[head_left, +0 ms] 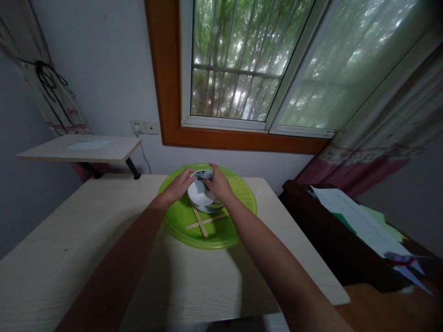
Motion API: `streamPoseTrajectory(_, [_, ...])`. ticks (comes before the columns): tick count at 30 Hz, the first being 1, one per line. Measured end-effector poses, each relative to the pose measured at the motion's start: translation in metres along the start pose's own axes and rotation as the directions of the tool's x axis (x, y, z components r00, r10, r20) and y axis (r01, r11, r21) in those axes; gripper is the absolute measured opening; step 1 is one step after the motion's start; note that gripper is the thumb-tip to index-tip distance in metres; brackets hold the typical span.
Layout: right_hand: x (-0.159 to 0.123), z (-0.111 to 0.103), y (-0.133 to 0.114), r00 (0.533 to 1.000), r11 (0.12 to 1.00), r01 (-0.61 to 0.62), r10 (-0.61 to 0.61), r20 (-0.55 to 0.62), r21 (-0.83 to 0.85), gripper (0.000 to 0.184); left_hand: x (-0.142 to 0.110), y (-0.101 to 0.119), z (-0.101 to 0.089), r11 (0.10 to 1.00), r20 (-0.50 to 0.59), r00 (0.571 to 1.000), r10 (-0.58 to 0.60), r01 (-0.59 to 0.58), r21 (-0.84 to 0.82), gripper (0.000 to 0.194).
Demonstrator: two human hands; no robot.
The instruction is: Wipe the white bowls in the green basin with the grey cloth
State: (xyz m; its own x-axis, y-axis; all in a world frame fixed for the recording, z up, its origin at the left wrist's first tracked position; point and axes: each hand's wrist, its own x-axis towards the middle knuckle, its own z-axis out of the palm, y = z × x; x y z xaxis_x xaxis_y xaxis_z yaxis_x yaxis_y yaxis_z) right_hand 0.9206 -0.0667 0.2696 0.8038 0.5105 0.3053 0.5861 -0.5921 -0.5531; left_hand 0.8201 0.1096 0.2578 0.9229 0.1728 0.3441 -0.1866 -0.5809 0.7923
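A white bowl (201,197) is tilted, its inside facing me, above a round green basin (178,237). My left hand (180,185) is closed on the bowl's left rim. In my right hand (220,185) a grey-green cloth (200,184) is bunched, and part of it lies against the inside of the bowl. Just below the bowl, the edge of another dish (212,209) shows; most of it is hidden. Several wooden chopsticks (199,221) lie crossed on the basin's bottom, nearer to me.
The basin stands on a pale wooden table (121,235), near its far edge. A small raised shelf (114,150) with a paper sheet is at the back left. Beyond are a wall socket (143,127) and a window. Right of the table, papers (349,221) lie on dark furniture.
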Motion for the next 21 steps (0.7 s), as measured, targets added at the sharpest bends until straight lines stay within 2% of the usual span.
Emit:
streamPoseTrajectory(3, [0.001,-0.001,0.001,0.999,0.998,-0.047,0.048,0.023,-0.041,0.043,0.0,0.002,0.0,1.0,-0.027,1.0,-0.002,0.002,0.003,0.035])
streamPoseTrajectory(5, [0.003,0.0,0.003,0.998,0.996,-0.064,0.066,0.023,-0.062,0.033,0.0,0.002,0.0,1.0,-0.047,0.999,-0.007,0.007,0.004,0.035])
streamPoseTrajectory(16, [0.008,0.003,0.01,0.998,0.997,-0.028,0.032,0.06,-0.077,0.026,0.0,0.008,-0.003,0.999,-0.106,0.994,-0.021,0.025,0.039,0.032])
streamPoseTrajectory(21, [0.01,0.002,0.011,0.997,0.997,-0.044,0.048,0.056,-0.06,0.026,0.002,0.005,-0.002,1.0,-0.123,0.992,-0.03,0.03,-0.003,0.033])
